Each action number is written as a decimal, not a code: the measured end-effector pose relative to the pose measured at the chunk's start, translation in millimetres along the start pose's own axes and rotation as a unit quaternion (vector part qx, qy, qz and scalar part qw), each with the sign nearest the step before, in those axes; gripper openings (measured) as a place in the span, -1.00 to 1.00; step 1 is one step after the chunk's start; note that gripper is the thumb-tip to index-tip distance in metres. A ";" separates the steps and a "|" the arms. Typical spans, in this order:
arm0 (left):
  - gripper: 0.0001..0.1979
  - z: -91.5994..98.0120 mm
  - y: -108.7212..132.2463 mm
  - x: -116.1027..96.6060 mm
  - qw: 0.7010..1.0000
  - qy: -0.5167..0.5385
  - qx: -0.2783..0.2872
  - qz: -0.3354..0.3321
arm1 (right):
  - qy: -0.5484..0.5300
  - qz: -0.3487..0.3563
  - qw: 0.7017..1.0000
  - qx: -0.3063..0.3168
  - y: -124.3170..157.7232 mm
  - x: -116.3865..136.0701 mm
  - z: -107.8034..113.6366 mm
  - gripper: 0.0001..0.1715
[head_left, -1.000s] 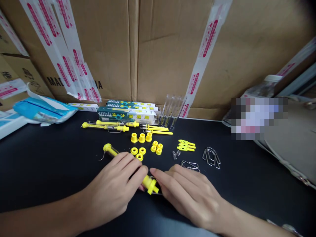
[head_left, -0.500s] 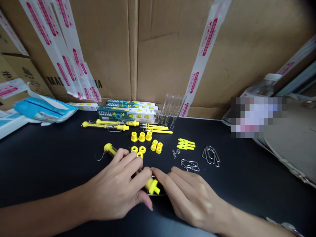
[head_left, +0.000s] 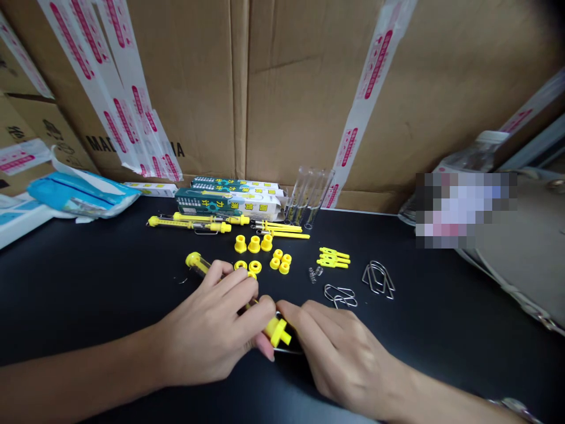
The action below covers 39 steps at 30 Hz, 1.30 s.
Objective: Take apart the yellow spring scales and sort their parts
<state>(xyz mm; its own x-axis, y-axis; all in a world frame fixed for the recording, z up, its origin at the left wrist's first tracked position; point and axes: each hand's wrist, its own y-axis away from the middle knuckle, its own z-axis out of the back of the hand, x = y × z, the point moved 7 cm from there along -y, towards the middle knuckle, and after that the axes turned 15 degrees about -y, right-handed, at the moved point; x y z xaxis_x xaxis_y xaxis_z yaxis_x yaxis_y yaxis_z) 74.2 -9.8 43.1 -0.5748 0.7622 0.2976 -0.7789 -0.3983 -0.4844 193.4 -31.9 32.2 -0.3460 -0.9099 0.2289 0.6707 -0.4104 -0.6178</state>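
Note:
My left hand is closed around the clear tube of a spring scale, which slants across the table with its yellow cap toward the lower right. Its other yellow end sticks out past my fingers at the upper left. At the lower end my right hand is closed on a bent metal wire loop, mostly hidden by the fingers. Just beyond my left fingers lie yellow rings. Nearer my right hand are metal wire loops and small springs.
Farther back lie two assembled spring scales, yellow rods, yellow caps, upright clear tubes and printed boxes. A blue packet is at left. A bottle and a bag stand at right.
The scale's lower cap has shifted slightly to the right and up, and my right fingertips have moved a little with it. The thin hook at the far end now barely shows. Both grips continue.

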 end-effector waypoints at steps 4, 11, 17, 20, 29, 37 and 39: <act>-0.67 -2.9 1.4 0.1 1.000 -0.026 0.007 0.009 | -0.120 -0.080 0.989 -0.014 0.9 -14.8 -1.2 -0.69; -0.65 -1.1 3.0 -0.9 0.998 -0.067 -0.007 0.018 | -0.302 -0.213 0.927 -0.059 -2.3 -31.2 0.5 -0.78; -0.53 -1.9 4.9 -0.7 0.997 -0.081 -0.017 0.006 | -0.394 -0.361 0.843 -0.062 5.2 -41.3 -9.4 -0.76; -0.41 -4.2 4.7 -2.8 0.995 -0.097 -0.005 -0.003 | -0.411 -0.403 0.815 -0.069 10.7 -45.8 -13.8 -0.70; -0.56 2.7 0.5 -9.7 0.984 -0.178 -0.016 -0.009 | -0.426 -0.435 0.792 -0.039 15.3 -37.7 -21.8 -0.69; -0.77 15.5 12.5 -21.6 0.972 -0.211 -0.097 -0.044 | -0.241 -0.301 0.922 -0.035 0.5 -24.3 -1.5 -0.78; -0.77 17.1 13.4 -23.2 0.970 -0.214 -0.109 -0.050 | -0.141 -0.234 0.961 -0.043 -1.4 -17.3 2.8 -0.77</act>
<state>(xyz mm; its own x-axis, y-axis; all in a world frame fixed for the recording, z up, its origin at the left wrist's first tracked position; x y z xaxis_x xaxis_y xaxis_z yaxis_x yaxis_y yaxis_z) 72.8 -41.6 43.8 -0.5861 0.4923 0.6435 -0.7920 -0.1805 -0.5832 200.3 -15.7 31.2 -0.3969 -0.6112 0.6847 0.4242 -0.7837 -0.4537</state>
